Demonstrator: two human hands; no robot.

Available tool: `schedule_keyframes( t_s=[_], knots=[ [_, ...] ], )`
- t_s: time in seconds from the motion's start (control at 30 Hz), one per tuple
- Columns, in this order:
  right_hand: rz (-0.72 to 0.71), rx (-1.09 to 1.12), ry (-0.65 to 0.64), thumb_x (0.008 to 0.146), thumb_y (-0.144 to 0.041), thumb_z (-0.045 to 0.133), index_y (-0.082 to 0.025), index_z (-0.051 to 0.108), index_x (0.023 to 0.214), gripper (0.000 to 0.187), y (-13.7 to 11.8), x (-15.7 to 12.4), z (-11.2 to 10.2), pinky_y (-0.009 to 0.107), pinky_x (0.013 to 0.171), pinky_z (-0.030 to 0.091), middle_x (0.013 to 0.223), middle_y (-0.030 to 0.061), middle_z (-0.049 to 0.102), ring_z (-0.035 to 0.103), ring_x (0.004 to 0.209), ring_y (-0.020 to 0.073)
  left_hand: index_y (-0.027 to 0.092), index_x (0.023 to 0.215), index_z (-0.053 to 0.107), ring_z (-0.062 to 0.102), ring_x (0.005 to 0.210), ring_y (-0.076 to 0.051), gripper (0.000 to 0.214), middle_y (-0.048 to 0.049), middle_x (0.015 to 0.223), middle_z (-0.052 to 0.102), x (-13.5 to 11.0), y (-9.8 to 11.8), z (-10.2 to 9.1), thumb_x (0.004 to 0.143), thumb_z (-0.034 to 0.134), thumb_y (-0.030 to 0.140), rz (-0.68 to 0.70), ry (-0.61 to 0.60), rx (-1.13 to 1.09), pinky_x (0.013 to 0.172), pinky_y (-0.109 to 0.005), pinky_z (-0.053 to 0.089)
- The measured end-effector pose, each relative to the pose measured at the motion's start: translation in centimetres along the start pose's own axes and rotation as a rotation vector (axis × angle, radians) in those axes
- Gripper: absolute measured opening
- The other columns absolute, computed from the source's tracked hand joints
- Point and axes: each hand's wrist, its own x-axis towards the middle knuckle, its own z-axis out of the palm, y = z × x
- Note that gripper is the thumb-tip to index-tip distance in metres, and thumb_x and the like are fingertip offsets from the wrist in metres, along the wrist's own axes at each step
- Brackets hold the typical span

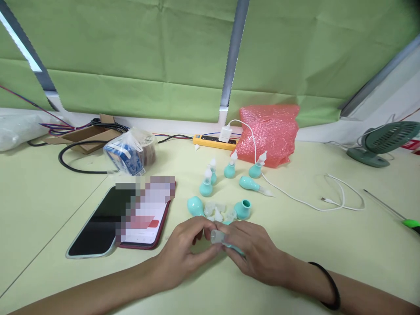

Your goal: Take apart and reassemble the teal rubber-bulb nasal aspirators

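Note:
My left hand (183, 253) and my right hand (254, 253) meet low in the middle of the table, both closed around one small piece: a clear plastic tip (217, 236) fitted to a teal rubber bulb (234, 249). The left fingers pinch the clear tip, the right hand wraps the bulb. Just beyond them lie a loose teal bulb (195, 205), an open-mouthed teal bulb (243, 209) and a small heap of clear tips (218, 212). Farther back stand several assembled teal bulbs with white tips (206, 183).
Two phones (124, 221) lie left of my hands. A pink bubble-wrap bag (269, 133), a yellow power strip (213, 141) with charger and white cable (328, 201), a green fan (387, 142), a cardboard box (87, 138), a plastic-wrapped pack (129, 153) and a green-handled screwdriver (393, 214) surround the table.

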Motion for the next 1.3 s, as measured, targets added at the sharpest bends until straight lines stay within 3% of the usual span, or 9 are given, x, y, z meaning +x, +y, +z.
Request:
schedule_keyframes(
  t_s=[0.17,0.27,0.33,0.6,0.87,1.13,1.3],
  knots=[
    [0.183,0.188,0.142,0.076,-0.014,0.053,-0.018,0.042,0.104,0.03,-0.4,-0.3,0.0,0.024,0.072,0.049,0.093,0.0057,0.065,0.061,0.087,0.0134,0.015,0.079,0.064,0.051,0.065,-0.013,0.013,-0.002,0.07,0.061,0.4,0.2,0.2,0.069,0.063,0.024,-0.257,0.012,-0.415,0.061,-0.025,0.041],
    [0.208,0.222,0.198,0.075,-0.013,0.053,-0.019,0.043,0.102,0.03,-0.6,-0.2,0.1,0.023,0.072,0.05,0.089,0.0043,0.066,0.062,0.085,0.0128,0.017,0.075,0.068,0.055,0.069,-0.014,0.011,-0.0028,0.074,0.065,0.6,0.2,0.5,0.064,0.067,0.019,-0.379,-0.005,-0.709,0.065,-0.025,0.044],
    [0.197,0.232,0.201,0.075,-0.012,0.053,-0.018,0.043,0.102,0.03,-0.7,-0.1,0.1,0.022,0.072,0.05,0.088,0.0052,0.066,0.062,0.083,0.0129,0.016,0.071,0.069,0.056,0.066,-0.013,0.009,-0.0029,0.072,0.065,0.6,0.2,0.6,0.062,0.068,0.016,-0.402,-0.003,-0.787,0.064,-0.024,0.044],
    [0.323,0.229,0.197,0.075,-0.018,0.054,-0.019,0.042,0.1,0.027,-1.1,-0.6,0.4,0.024,0.068,0.051,0.085,0.0051,0.067,0.064,0.078,0.014,0.016,0.061,0.069,0.053,0.06,-0.01,0.006,-0.0017,0.064,0.062,0.5,0.1,0.7,0.061,0.067,0.01,-0.385,0.036,-0.84,0.057,-0.021,0.041],
    [0.417,0.235,0.178,0.076,-0.02,0.053,-0.021,0.043,0.097,0.024,-1.5,-0.8,0.6,0.025,0.061,0.051,0.082,0.0036,0.066,0.064,0.073,0.0154,0.013,0.057,0.068,0.043,0.047,-0.006,0.005,0.0009,0.053,0.056,0.3,0.5,0.7,0.062,0.069,0.015,-0.503,0.037,-0.834,0.048,-0.019,0.034],
    [0.266,0.102,0.265,0.078,-0.017,0.05,-0.016,0.045,0.095,0.018,-1.3,0.0,0.4,0.023,0.064,0.052,0.08,0.0066,0.067,0.065,0.073,0.0152,0.011,0.061,0.068,0.044,0.051,-0.007,0.01,-0.0019,0.055,0.057,-0.1,0.9,1.0,0.062,0.069,0.02,-0.678,0.085,-0.955,0.047,-0.019,0.035],
    [0.196,0.077,0.207,0.076,-0.014,0.053,-0.015,0.046,0.095,0.02,-1.1,0.0,0.4,0.025,0.066,0.052,0.083,0.0078,0.066,0.064,0.076,0.0153,0.011,0.059,0.068,0.045,0.053,-0.008,0.009,-0.0014,0.053,0.056,-0.2,1.4,0.9,0.061,0.069,0.02,-0.731,0.132,-0.889,0.048,-0.018,0.036]
  ],
)
